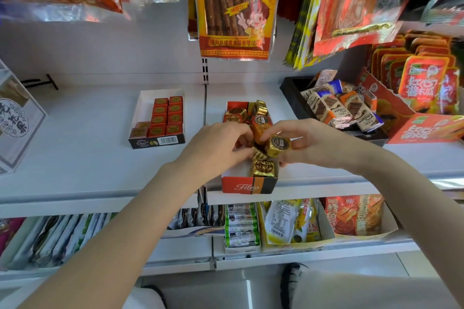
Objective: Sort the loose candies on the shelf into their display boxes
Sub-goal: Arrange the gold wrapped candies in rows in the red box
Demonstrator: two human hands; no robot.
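An orange and black display box (248, 185) stands at the front edge of the white shelf (82, 158), holding several gold and orange foil candies. My right hand (308, 144) pinches a gold foil candy (278, 145) just above the box. My left hand (218, 145) reaches into the box with curled fingers among the candies; whether it holds one is hidden. Another gold candy (263, 167) lies at the box's front, and an orange candy (261, 126) sits between my hands. Farther left, a white and black box (143, 143) holds rows of red square candies (167, 118).
A black tray (292, 94) of wafer bars (334, 108) sits at the right, beside an orange carton (424, 130) of snack packs. Snack bags (233, 7) hang overhead. Packets fill the lower shelf (288, 253). A printed box (15, 120) stands at far left.
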